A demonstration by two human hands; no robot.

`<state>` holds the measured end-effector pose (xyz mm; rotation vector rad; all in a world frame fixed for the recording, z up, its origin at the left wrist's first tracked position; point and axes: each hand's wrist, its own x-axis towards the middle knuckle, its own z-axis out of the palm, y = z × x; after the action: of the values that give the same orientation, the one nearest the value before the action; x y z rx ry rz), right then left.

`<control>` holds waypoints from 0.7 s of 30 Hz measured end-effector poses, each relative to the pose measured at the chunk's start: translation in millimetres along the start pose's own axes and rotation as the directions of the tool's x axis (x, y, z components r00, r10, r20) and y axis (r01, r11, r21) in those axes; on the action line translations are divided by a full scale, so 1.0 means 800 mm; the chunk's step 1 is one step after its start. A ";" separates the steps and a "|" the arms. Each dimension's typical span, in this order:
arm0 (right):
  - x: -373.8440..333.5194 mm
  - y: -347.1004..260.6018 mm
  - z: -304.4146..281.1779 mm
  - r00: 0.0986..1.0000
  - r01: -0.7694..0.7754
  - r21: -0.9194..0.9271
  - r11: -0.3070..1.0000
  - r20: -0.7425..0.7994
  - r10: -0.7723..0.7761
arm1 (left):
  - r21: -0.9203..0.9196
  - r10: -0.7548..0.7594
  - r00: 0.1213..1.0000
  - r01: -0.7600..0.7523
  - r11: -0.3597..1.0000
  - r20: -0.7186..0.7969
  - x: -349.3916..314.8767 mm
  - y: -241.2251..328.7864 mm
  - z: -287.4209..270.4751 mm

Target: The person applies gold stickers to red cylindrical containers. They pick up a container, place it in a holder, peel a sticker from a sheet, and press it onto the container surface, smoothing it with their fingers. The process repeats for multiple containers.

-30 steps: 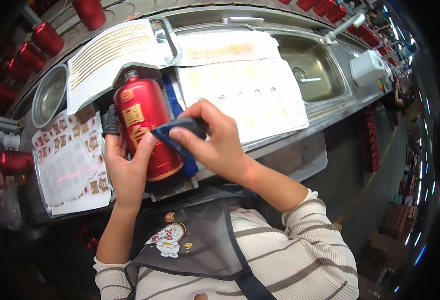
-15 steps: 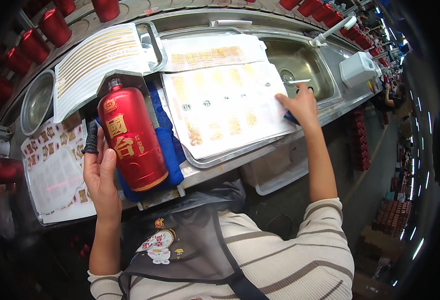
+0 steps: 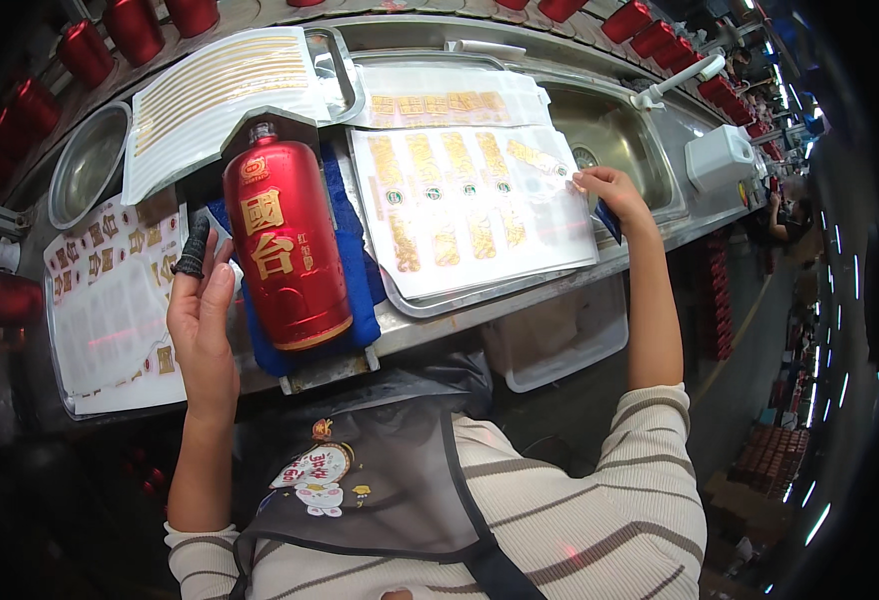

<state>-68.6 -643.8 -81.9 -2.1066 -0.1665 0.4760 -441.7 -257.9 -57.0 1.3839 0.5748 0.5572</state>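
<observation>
- The steel counter (image 3: pixel 415 330) carries the work, with the sink (image 3: pixel 635 150) set into it on the right.
- The decal sheet (image 3: pixel 460 222), white with gold and green prints, lies over a shallow tray (image 3: pixel 422 308) just left of the sink; a tug on its corner might drag it sideways.
- The red bottle (image 3: pixel 285 245), gold-lettered, lies face up on the blue towel (image 3: pixel 362 305), neck toward a grey angled plate (image 3: pixel 300 132). Neither hand clearly braces it, so a knock could roll it.
- The left hand (image 3: pixel 203 320) is loosely open beside the bottle, gripping nothing; whether a fingertip brushes the towel is unclear.
- The right hand (image 3: pixel 615 200) has thumb and forefinger nearly together at the sheet's far-right corner, apparently on a decal strip (image 3: pixel 534 157); an uneven pull could crease or tear it.
- A dark blue pad (image 3: pixel 610 222) is tucked under the right hand's other fingers, and could snag the sheet if it dips.
- A black finger cover (image 3: pixel 193 248) wraps a left fingertip, which may dull its feel.
</observation>
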 end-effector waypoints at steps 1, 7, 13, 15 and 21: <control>0.012 0.009 -0.013 0.999 -0.024 -0.026 0.999 0.046 0.025 | -0.008 0.012 1.000 -0.012 1.000 -0.014 -0.001 -0.001 -0.001; -0.007 -0.022 -0.017 0.987 0.068 -0.442 0.894 -0.103 -0.126 | 0.049 0.152 0.986 -0.148 0.988 -0.070 -0.011 0.000 -0.013; -0.132 -0.211 0.087 0.937 0.347 -0.587 0.731 0.187 -0.294 | -0.061 0.315 0.935 -0.309 0.949 0.165 -0.013 0.069 0.026; -0.165 -0.263 0.113 0.873 0.465 -0.485 0.741 0.391 -0.291 | -0.080 0.193 0.911 -0.176 0.981 0.364 -0.002 0.080 0.052; -0.236 -0.327 0.117 0.744 0.507 -0.251 0.825 0.611 -0.271 | -0.016 0.072 0.680 -0.089 0.996 0.730 0.021 0.078 0.121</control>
<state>-261.7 -482.8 140.9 -2.1756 -1.1290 0.8330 -366.2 -311.9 13.4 1.5150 -0.1454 0.0223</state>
